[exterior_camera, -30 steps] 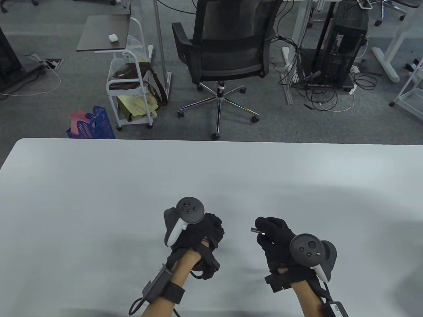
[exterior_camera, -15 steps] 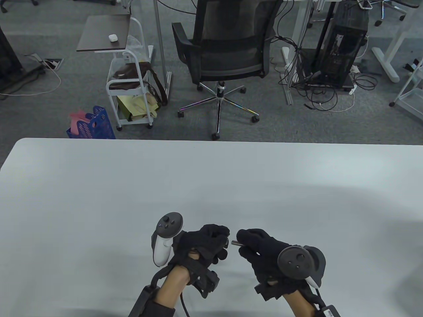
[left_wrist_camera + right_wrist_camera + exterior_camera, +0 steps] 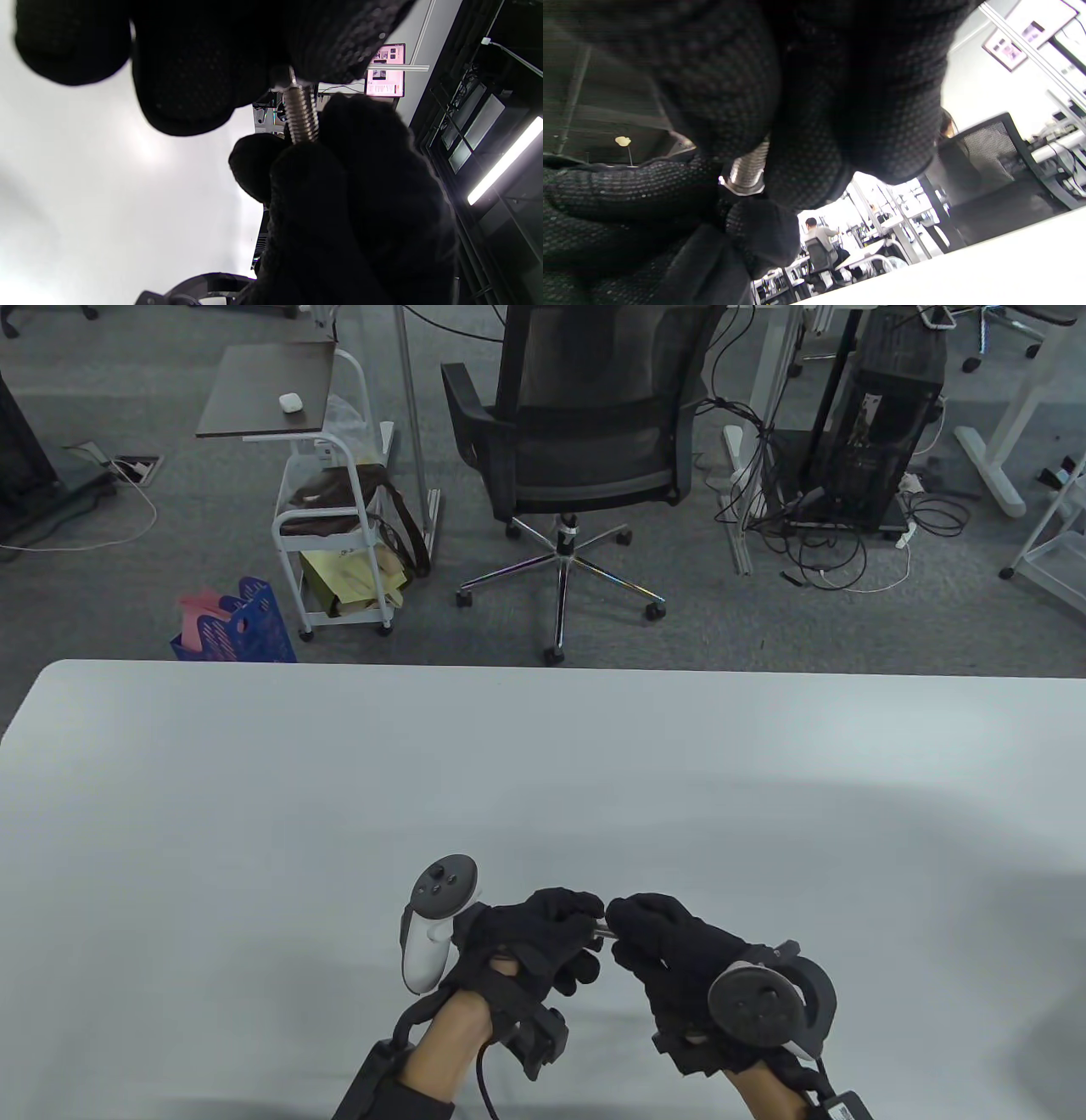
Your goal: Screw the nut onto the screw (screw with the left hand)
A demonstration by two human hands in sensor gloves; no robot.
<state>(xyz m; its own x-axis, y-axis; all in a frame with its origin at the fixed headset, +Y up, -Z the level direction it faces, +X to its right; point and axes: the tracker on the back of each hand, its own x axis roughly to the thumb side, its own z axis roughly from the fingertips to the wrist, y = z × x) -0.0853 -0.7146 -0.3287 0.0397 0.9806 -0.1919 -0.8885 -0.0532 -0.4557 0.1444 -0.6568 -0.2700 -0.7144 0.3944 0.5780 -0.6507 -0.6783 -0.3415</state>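
Surface: one white table (image 3: 254, 814) with a rounded far-left corner, filling the lower half of the table view. Room beyond, on grey carpet: one black mesh office chair (image 3: 585, 432) on a chrome star base at 12 o'clock; one white wheeled cart (image 3: 335, 526) carrying a dark shelf board and bags at 11 o'clock; one blue crate (image 3: 246, 628) beside the cart; one dark computer tower (image 3: 874, 415) amid tangled cables at 1 o'clock. Hands: two, both black-gloved, meeting fingertip to fingertip at 6 o'clock above the table's near edge. Right hand (image 3: 679, 959): fingers clenched around one threaded metal screw (image 3: 300, 114), shaft pointing toward 9 o'clock. Left hand (image 3: 530, 937): fingertips pinching one nut (image 3: 741, 186), a bright ring seated at the screw's free end; how far it is threaded on cannot be told. Trackers: two, one strapped on each hand.
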